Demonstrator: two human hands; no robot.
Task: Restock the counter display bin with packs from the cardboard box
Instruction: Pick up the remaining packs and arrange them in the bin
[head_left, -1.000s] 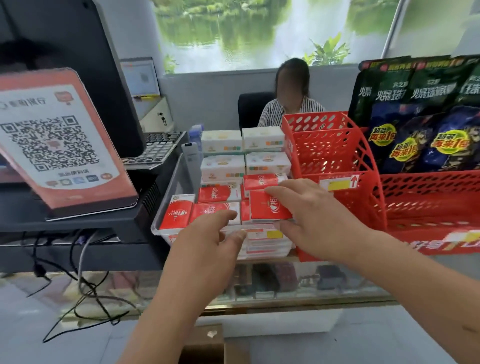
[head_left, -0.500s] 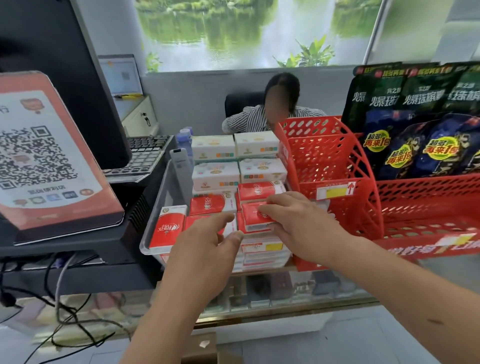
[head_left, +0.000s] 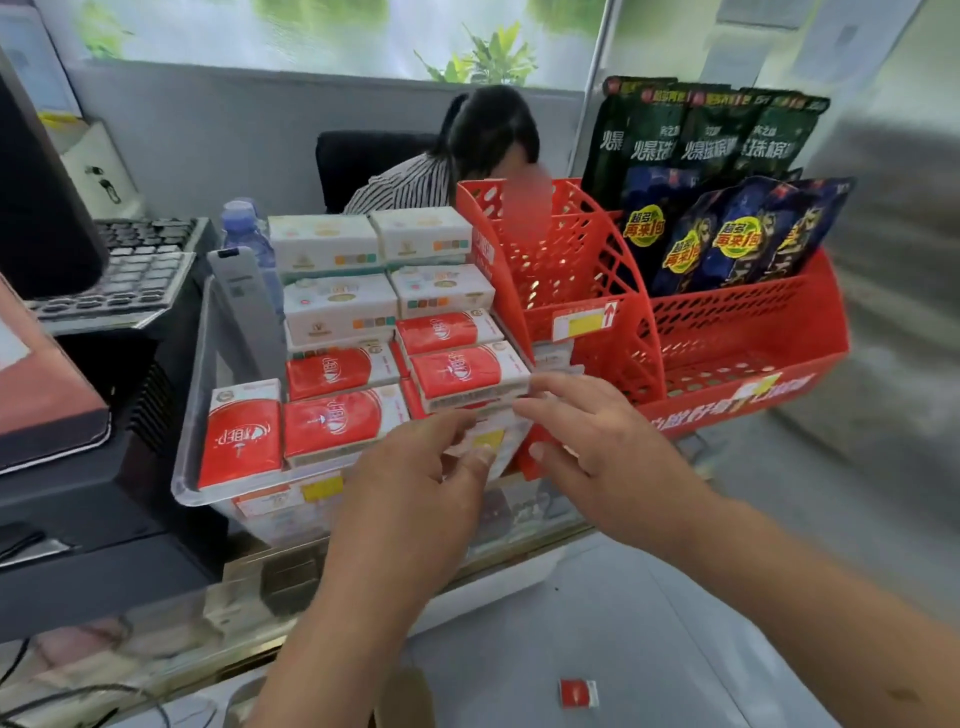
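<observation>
down at the floor a stray red pack lies loose, and a brown edge at the bottom of the view may be the cardboard box, too cropped to be sure. up to the hands now: the right hand covered the top red pack half a second ago and has come off it, grip apart, fingertips just at its near right corner. the left hand has slid right to the front lip, fingers loosely curled, grip on nothing that shows. so that pack is down, seated on the right front stack inside the display bin on the table, and i'd call this placement finished.

room to work: the bin's clear front lip sits right under both hands, and the red basket rack stands hard against the right side, so pulling straight back looks cleanest. the front left pack sits lower than its neighbours, likely the next slot. behind, the white packs fill the back rows, with a seated person beyond.
</observation>
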